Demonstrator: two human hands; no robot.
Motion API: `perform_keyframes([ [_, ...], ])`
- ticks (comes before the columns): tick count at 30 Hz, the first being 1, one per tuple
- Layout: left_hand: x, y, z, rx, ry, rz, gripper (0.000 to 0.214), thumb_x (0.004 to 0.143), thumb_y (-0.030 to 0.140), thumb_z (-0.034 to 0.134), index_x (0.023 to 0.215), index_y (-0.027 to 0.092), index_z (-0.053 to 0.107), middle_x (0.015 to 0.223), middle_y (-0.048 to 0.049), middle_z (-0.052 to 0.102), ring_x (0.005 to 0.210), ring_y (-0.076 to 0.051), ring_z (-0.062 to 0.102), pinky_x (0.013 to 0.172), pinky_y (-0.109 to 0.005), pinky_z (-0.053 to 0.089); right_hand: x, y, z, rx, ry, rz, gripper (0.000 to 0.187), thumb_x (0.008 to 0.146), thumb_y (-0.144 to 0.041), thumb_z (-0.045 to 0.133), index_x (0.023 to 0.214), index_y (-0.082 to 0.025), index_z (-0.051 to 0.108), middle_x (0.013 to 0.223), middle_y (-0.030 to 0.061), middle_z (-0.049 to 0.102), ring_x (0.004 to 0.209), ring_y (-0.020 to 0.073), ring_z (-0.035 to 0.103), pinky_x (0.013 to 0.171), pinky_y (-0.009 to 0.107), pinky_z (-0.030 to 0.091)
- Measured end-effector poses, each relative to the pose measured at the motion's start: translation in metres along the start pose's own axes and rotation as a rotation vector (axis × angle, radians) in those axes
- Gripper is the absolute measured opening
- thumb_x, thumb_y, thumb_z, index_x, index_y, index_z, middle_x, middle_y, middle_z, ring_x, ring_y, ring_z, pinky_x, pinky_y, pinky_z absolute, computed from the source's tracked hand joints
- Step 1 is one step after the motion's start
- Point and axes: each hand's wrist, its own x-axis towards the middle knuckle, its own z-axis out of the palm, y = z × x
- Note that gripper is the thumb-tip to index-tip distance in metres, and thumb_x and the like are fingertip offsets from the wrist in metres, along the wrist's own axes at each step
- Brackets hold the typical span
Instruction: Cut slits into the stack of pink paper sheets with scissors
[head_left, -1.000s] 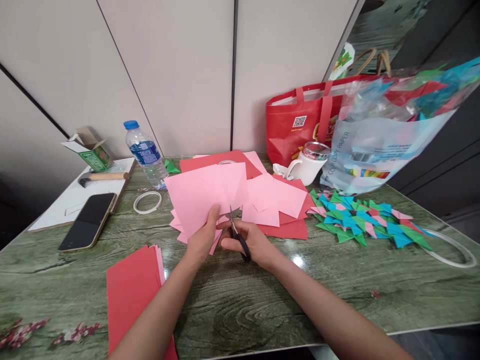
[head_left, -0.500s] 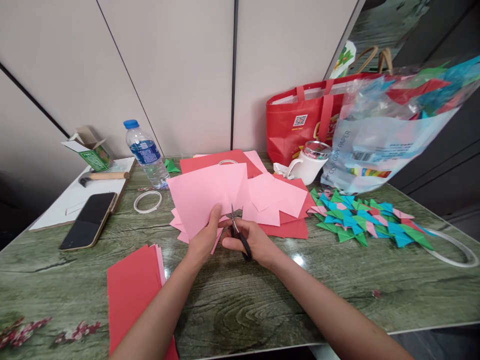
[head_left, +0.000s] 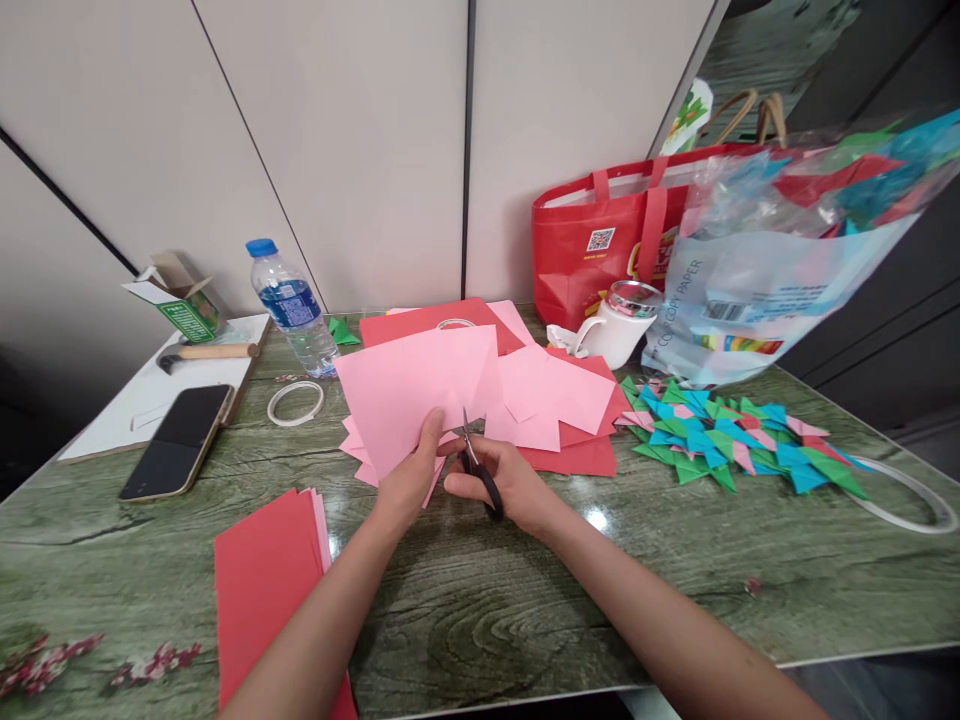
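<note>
My left hand [head_left: 411, 478] pinches the lower edge of a pink sheet of paper [head_left: 405, 385], thumb on top. In my right hand [head_left: 504, 480] is a pair of scissors [head_left: 480, 470] with black handles, its blades pointing away from me at the paper's lower right edge. The blades look nearly closed; how far the cut runs is hard to see. Beneath and beyond the sheet lie cut pink pieces [head_left: 574, 390] and red sheets [head_left: 577, 458]. By my left forearm rests a stack of red and pink paper [head_left: 270, 590].
Left are a phone [head_left: 178, 440], a hammer [head_left: 206, 352], a water bottle [head_left: 291, 308] and a tape roll [head_left: 295, 403]. Right are a white mug [head_left: 616, 330], a red bag [head_left: 577, 250], a plastic paper bag [head_left: 720, 290], folded paper pieces [head_left: 720, 435] and a white ring [head_left: 911, 495].
Both hands hold nearly the same place. The pink sheet's right part has shifted very slightly, and the scissors have barely moved.
</note>
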Motion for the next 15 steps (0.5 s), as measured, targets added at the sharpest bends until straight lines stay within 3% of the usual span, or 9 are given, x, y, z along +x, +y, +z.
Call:
perform_keyframes([
  [5, -0.0005, 0.0015, -0.0016, -0.016, -0.019, -0.059, 0.054, 0.062, 0.058, 0.055, 0.103, 0.022, 0.059, 0.117, -0.0043, 0.056, 0.119, -0.021, 0.039, 0.102, -0.028, 0.022, 0.0003, 0.002, -0.0007, -0.011, 0.006, -0.002, 0.048, 0.057, -0.045, 0.07, 0.091, -0.013, 0.058, 0.062, -0.0028, 0.045, 0.056, 0.0088, 0.037, 0.052, 0.022, 0.029],
  [15, 0.0001, -0.0016, -0.0003, 0.059, 0.032, -0.017, 0.059, 0.061, 0.064, 0.051, 0.1, 0.021, 0.059, 0.118, -0.0066, 0.055, 0.118, -0.021, 0.04, 0.103, -0.027, 0.018, -0.0007, 0.0035, 0.0, -0.026, 0.021, 0.009, 0.046, 0.058, -0.047, 0.068, 0.089, -0.015, 0.058, 0.058, -0.0043, 0.043, 0.053, 0.0089, 0.038, 0.05, 0.023, 0.029],
])
